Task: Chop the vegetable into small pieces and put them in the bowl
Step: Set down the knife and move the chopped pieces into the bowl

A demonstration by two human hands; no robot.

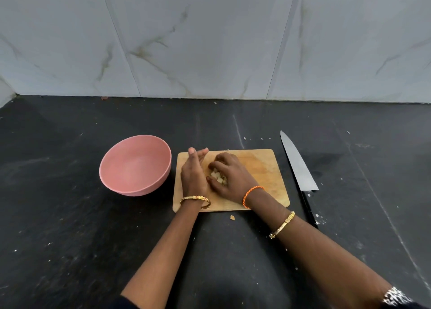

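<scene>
A small heap of pale chopped vegetable pieces lies on the left half of a wooden cutting board. My right hand is cupped over the heap with curled fingers, touching the pieces. On the heap's left side my left hand stands on edge, fingers straight and together, like a wall against the pieces. To the left of the board sits an empty pink bowl. One stray piece lies on the counter just in front of the board.
A large kitchen knife with a black handle lies on the black counter right of the board, tip pointing away. A marble-tiled wall closes the back. Small crumbs dot the counter.
</scene>
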